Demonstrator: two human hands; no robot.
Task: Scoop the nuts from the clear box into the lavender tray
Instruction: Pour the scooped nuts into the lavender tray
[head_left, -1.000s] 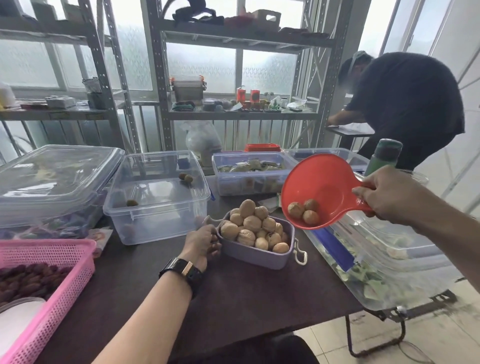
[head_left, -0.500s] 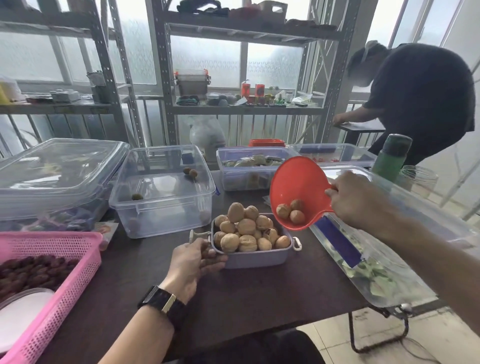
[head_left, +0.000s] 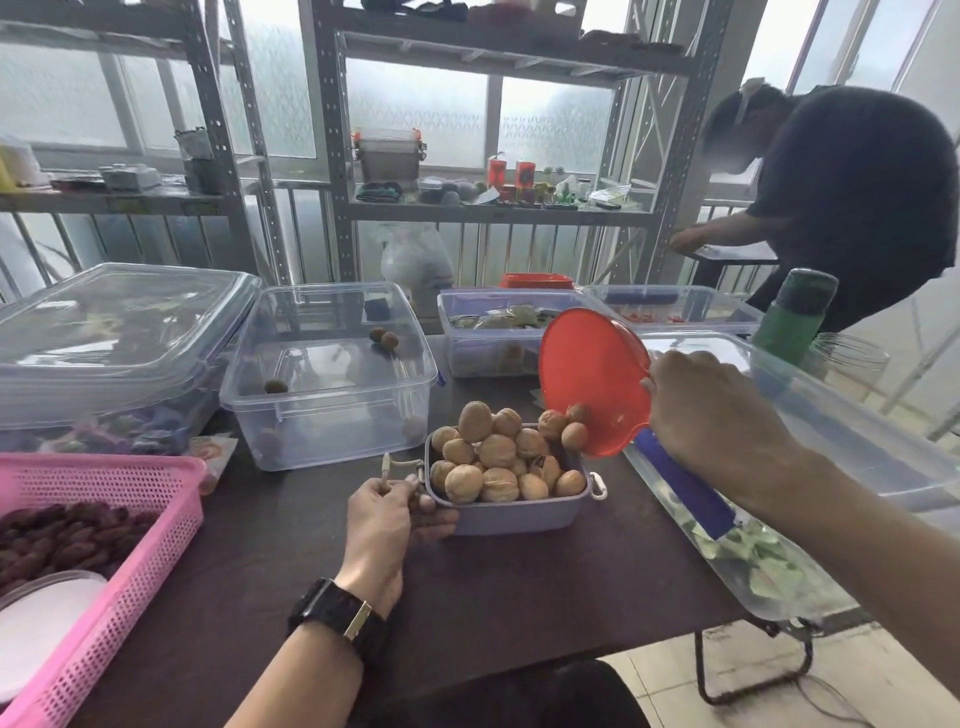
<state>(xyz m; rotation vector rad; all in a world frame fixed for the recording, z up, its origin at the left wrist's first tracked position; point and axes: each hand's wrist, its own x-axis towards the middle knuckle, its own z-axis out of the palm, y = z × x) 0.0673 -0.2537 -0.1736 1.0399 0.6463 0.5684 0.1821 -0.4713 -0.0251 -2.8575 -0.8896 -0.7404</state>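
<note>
The lavender tray (head_left: 519, 514) sits mid-table, heaped with several walnuts (head_left: 496, 452). My right hand (head_left: 711, 415) grips the handle of a red scoop (head_left: 592, 374), which is tipped steeply over the tray's right rim. Three nuts (head_left: 569, 426) lie at the scoop's lower lip, touching the pile. My left hand (head_left: 389, 525) holds the tray's left side by its white latch. The clear box (head_left: 332, 415) stands behind and left of the tray, with a few nuts left on its floor.
A pink basket (head_left: 130, 525) of dark fruit sits at the left front edge. Lidded clear boxes (head_left: 104, 332) stand far left and along the right. A green bottle (head_left: 795, 317) stands at right. Another person (head_left: 857, 197) bends at a shelf behind.
My right hand has brought the scoop down and left, tilting it so the nuts slid to its lip over the tray. My left hand stays on the tray.
</note>
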